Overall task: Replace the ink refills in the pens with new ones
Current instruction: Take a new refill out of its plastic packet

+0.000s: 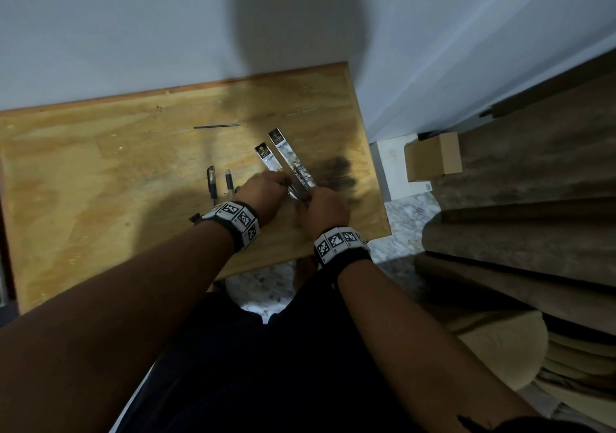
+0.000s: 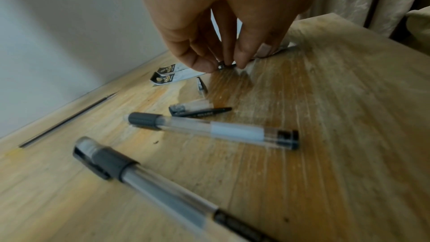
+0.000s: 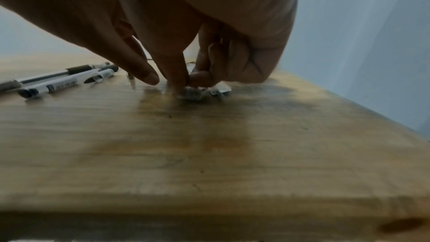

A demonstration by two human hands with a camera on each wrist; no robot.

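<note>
Two long clear plastic refill packets with black printed headers (image 1: 279, 152) lie side by side near the right edge of the bare wooden table (image 1: 100, 179); what they hold is too blurred to read, probably refills. My left hand (image 1: 266, 189) pinches a packet's near end, and my right hand (image 1: 325, 207) pinches it too, fingers curled. Left of them lie a capped clear pen (image 2: 149, 178), an open clear barrel (image 2: 214, 130) and a loose clear cap (image 2: 197, 109). A thin dark bare refill (image 1: 215, 127) lies by the far edge.

Dim light, head shadow on wall (image 1: 293, 22) (wrist views blurred).
</note>
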